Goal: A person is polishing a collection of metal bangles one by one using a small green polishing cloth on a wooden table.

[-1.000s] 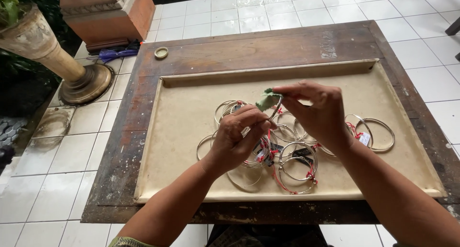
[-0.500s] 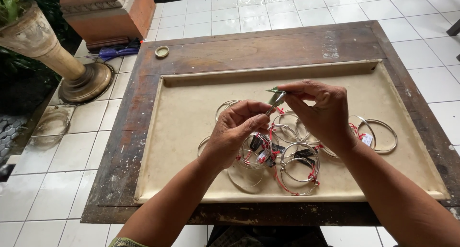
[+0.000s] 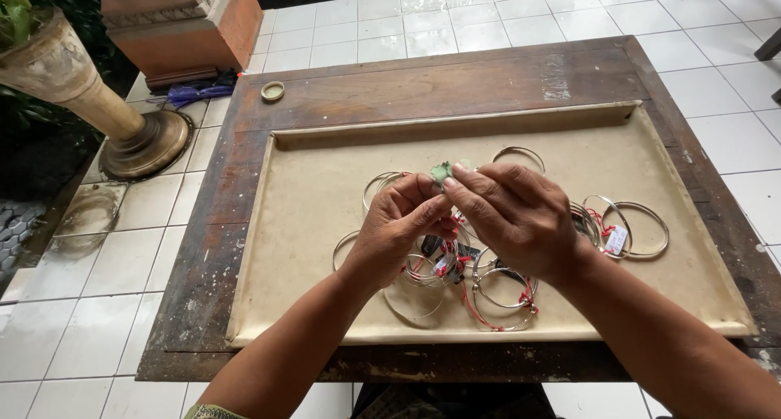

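Both hands are pinching a small green stone [image 3: 441, 172] above the middle of the tray [image 3: 309, 216] on the bench [image 3: 423, 81]: left hand [image 3: 399, 228] gripping low, right hand [image 3: 512, 216] closing on top. It looks light, hard, slippery and easily dropped; fingertip holds at its edges seem safest. Thin wire bangles [image 3: 488, 281] are lying beneath.

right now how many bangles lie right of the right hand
3 at least: metal bangles overlapping in one cluster on the beige tray, just right of the right hand, one with a white tag. More may be hidden.
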